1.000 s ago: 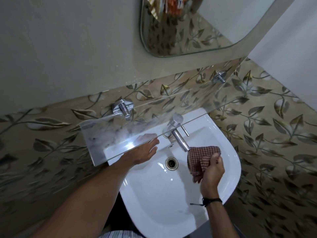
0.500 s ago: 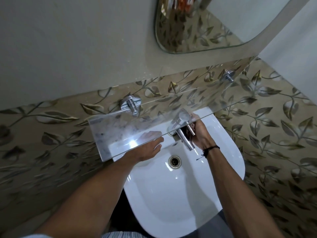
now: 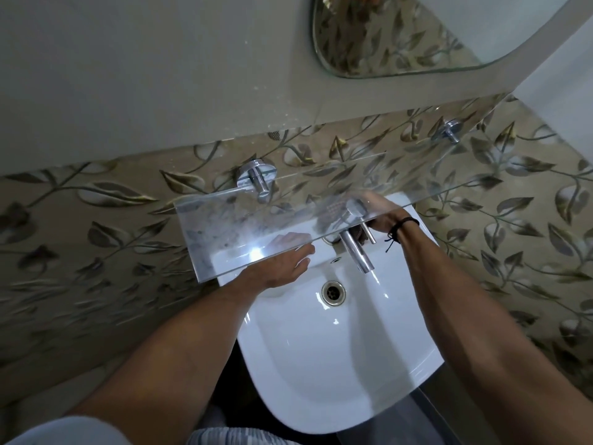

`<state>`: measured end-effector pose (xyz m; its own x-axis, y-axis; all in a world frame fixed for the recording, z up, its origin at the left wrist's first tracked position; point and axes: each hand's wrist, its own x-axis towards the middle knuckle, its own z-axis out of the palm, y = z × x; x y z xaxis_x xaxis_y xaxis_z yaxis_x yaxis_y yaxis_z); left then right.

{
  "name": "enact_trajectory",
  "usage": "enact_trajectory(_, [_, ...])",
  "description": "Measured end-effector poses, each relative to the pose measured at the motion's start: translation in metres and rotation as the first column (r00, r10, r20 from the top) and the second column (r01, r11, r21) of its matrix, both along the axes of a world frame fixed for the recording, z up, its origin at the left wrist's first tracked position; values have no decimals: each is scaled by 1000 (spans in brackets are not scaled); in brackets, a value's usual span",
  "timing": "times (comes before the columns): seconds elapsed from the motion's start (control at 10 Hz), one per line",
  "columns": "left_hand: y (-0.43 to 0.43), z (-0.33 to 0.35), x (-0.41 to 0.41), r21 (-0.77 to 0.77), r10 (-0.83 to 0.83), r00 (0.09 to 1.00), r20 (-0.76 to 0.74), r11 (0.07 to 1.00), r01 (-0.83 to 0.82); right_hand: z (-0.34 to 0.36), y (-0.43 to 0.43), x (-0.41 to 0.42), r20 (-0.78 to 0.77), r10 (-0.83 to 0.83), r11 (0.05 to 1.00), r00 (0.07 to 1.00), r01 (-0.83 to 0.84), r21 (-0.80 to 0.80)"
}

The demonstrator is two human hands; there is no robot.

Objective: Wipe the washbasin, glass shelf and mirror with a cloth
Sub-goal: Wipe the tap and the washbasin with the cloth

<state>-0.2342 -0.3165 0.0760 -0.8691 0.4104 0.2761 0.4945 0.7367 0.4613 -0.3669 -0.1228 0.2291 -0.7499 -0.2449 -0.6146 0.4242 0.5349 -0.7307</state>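
Observation:
A white washbasin (image 3: 337, 364) hangs on the tiled wall, with a chrome tap (image 3: 354, 248) at its back. A glass shelf (image 3: 231, 229) spans above it, smeared at its left end. The mirror (image 3: 417, 36) is at the top right. My left hand (image 3: 282, 268) lies flat with straight fingers on the basin's back left ledge, partly under the shelf. My right hand (image 3: 385, 216) is behind the tap under the glass, blurred, holding the red checked cloth (image 3: 335, 208) against the tap's base. Most of the cloth is hidden.
Leaf-patterned tiles (image 3: 96, 252) cover the wall on both sides. Two chrome brackets (image 3: 256, 181) (image 3: 449, 130) carry the shelf. The drain (image 3: 333, 292) sits in the middle of the bowl. A black cord is tied round my right wrist (image 3: 401, 226).
My right hand has carried the cloth from in front of the tap up behind it, under the shelf. My left hand stays on the basin ledge. The view has shifted slightly.

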Motion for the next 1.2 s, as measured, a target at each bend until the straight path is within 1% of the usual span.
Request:
enact_trajectory(0.1, [0, 6, 3, -10, 21, 999, 46, 1000, -21, 23, 5, 0, -213, 384, 873, 898, -279, 400])
enact_trajectory(0.2, [0, 10, 2, 1, 12, 1000, 20, 1000, -12, 38, -8, 0, -193, 602, 758, 775, -479, 442])
enact_trajectory(0.3, [0, 13, 1, -24, 19, 1000, 22, 1000, -18, 50, -25, 4, -195, 743, 598, 641, -503, 625])
enact_trajectory(0.4, [0, 10, 1, -4, 33, 999, 41, 999, -33, 24, -28, 4, -243, 858, 400, 452, -293, 868])
enact_trajectory(0.5, [2, 12, -1, -23, 4, 1000, 26, 1000, -3, 30, -54, 38, -215, 932, 288, 291, -235, 928])
enact_trajectory(0.6, [2, 19, 0, -3, 32, 999, 28, 999, -32, 0, -35, 48, -55, 982, 127, 183, -410, 903])
enact_trajectory(0.7, [2, 16, 0, 23, 10, 998, 57, 1000, -11, -40, -23, 64, 163, 984, -110, 69, -486, 867])
enact_trajectory(0.8, [2, 8, -2, 26, -13, 999, 45, 1000, 12, -44, 0, 80, 175, 983, -178, -65, -47, 983])
enact_trajectory(0.9, [2, -2, -4, -13, 4, 1000, 26, 1000, -3, -38, 12, 90, 265, 963, -247, -49, 232, 941])
enact_trajectory(1.0, [3, -1, -3, -22, 15, 1000, 15, 1000, -15, -35, 1, 85, 186, 982, -185, 16, 204, 961])
enact_trajectory(1.1, [2, 4, -3, -19, 12, 1000, -12, 1000, -12, -34, -17, 78, 56, 997, -66, 61, 184, 981])
enact_trajectory(1.2, [1, 7, -1, 3, 17, 1000, -10, 1000, -17, -30, -18, 71, -92, 996, 87, 11, 200, 976])
